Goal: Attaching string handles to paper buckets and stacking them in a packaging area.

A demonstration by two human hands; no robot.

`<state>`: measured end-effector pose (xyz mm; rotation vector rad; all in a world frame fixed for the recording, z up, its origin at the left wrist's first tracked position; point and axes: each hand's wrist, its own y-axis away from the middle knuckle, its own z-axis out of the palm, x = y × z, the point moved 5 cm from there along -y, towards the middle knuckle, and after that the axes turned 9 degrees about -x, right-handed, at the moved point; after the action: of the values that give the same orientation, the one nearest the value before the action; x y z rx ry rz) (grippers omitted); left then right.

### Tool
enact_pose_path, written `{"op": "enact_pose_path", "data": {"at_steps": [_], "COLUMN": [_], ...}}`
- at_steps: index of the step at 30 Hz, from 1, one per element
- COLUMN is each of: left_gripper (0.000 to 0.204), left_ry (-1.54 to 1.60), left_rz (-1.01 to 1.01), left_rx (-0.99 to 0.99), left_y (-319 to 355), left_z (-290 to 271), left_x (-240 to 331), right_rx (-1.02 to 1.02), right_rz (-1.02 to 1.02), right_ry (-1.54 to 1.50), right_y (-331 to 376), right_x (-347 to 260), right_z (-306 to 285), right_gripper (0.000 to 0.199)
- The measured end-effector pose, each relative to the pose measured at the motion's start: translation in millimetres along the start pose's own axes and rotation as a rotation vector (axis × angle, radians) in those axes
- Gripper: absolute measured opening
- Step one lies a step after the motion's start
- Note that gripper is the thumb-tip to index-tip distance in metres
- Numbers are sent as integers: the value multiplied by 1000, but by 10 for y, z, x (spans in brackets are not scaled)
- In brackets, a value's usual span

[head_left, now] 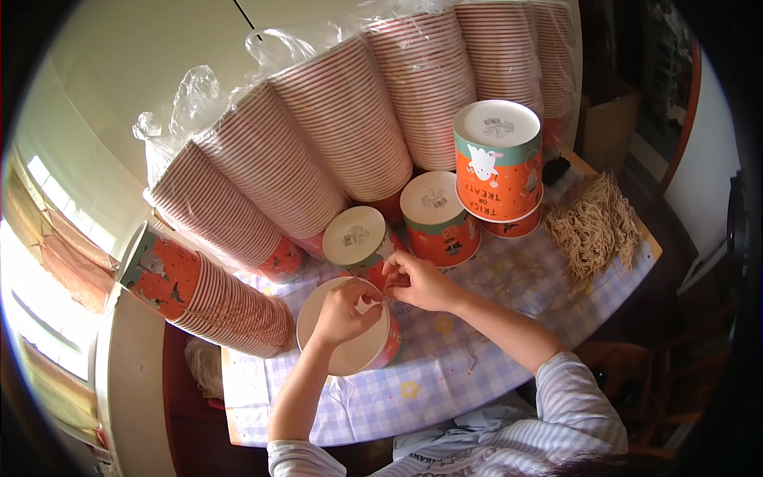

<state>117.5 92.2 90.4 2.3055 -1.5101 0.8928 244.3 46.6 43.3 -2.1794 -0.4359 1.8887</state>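
A paper bucket (pixel 362 359) with an orange and green printed side stands in front of me, its white round face turned up toward me. Over its right part, my left hand (pixel 347 312) is closed, with thumb and fingers pinched together. My right hand (pixel 420 284) is just beside it, also pinching, at the bucket's right rim. Between the fingertips of both hands shows what looks like a thin pale cord; most of it is hidden by the fingers. Behind the hands, another bucket (pixel 354 236) stands upside down, its white base up.
Tall stacks of nested buckets (pixel 342 119) in clear plastic line the table's far side. Another stack (pixel 230 298) lies tilted at left. More upturned buckets (pixel 497 179) stand at right, near a heap of beige cords (pixel 592 226). A blue checked cloth (pixel 445 413) covers the table.
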Motion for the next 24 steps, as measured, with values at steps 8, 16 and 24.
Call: {"op": "enact_pose_path", "data": {"at_steps": [8,16,24], "left_gripper": [13,13,11], "left_ry": [-88,-88,-74], "left_rz": [-66,-110,9], "left_rx": [-3,34,138], "left_y": [2,3,5], "left_z": [-11,-22,-37], "left_x": [-24,-17,44], "right_rx": [5,-21,-48], "right_rz": [28,33,34], "right_ry": [36,21,-29], "right_y": [-11,11,1], "right_x": [-44,-105,-89], "right_z": [-1,8,10], "right_gripper": [26,25,25]}}
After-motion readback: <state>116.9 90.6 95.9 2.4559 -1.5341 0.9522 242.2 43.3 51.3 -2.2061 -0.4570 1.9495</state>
